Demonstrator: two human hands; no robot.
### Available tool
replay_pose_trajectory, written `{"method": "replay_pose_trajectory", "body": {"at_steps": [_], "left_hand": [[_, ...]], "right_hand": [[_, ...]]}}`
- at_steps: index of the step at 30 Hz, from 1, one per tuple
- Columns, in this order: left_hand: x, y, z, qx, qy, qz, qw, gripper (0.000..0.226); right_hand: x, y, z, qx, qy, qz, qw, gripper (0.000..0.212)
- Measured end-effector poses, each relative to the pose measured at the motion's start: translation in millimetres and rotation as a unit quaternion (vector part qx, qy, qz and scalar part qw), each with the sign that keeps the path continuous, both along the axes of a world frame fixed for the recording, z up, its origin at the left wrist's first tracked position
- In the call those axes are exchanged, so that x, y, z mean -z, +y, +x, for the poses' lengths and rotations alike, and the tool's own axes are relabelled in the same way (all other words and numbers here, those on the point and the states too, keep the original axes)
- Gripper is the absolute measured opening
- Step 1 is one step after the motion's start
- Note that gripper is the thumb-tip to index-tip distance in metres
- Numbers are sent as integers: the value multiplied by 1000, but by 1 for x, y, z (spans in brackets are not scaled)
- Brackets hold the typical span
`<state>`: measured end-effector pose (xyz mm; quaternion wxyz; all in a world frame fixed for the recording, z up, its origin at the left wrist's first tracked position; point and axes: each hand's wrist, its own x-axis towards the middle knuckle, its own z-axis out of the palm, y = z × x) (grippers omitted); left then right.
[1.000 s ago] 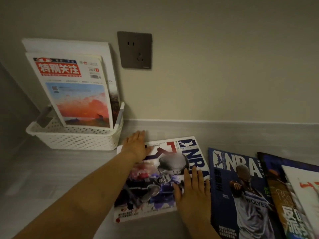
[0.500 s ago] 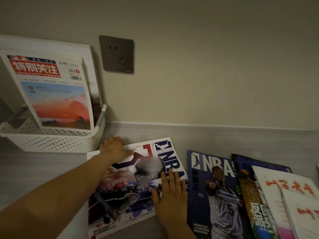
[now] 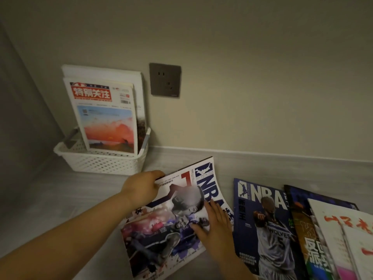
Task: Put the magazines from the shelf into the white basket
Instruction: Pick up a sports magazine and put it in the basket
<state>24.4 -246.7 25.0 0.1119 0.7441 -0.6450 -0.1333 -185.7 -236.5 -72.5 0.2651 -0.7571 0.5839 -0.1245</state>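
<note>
A white NBA magazine (image 3: 171, 225) lies on the grey shelf with its far end curled upward. My left hand (image 3: 141, 188) grips its top left corner, fingers wrapped over the edge. My right hand (image 3: 216, 225) presses flat on its right side. The white perforated basket (image 3: 101, 162) stands at the back left against the wall, with a red-titled magazine (image 3: 105, 118) upright in it and another white one behind. To the right lie a blue NBA magazine (image 3: 262, 225), a dark one (image 3: 308, 235) and a white one with red script (image 3: 347, 235), overlapping.
A grey wall socket (image 3: 165, 80) sits above and right of the basket. A side wall closes the shelf at the left. Bare grey shelf surface (image 3: 60, 199) lies in front of the basket.
My left hand has closed on the white NBA magazine's top corner and lifted that end off the shelf. My right hand stays on its right side. The camera view shifted.
</note>
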Motion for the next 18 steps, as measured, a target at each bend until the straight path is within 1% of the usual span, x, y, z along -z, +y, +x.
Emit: {"method": "replay_pose_trajectory", "body": {"at_steps": [4, 7, 9, 11, 13, 14, 15, 16, 18], "left_hand": [[-11, 22, 13, -9, 97, -23, 995, 34], [-20, 39, 21, -4, 146, -47, 988, 33], [-28, 49, 29, -7, 192, -69, 979, 32], [-38, 57, 41, -13, 252, -101, 962, 32], [-49, 63, 56, -18, 318, -139, 938, 36], [-54, 66, 63, -24, 343, -158, 926, 40], [-58, 68, 71, -30, 357, -176, 917, 43], [-62, 70, 78, -36, 363, -191, 911, 43], [-66, 70, 94, -50, 364, -214, 905, 37]], "right_hand": [[-5, 19, 10, 97, -125, -16, 987, 85], [-18, 24, 21, 211, -205, -21, 956, 93], [-29, 22, 31, 248, -266, -17, 932, 91], [-38, 21, 43, 259, -361, 19, 896, 79], [-49, 21, 55, 239, -476, 94, 841, 50], [-53, 20, 61, 218, -512, 127, 821, 36], [-58, 20, 67, 197, -522, 144, 817, 28], [-64, 18, 74, 181, -523, 147, 820, 24], [-77, 15, 89, 155, -517, 130, 832, 21]]}}
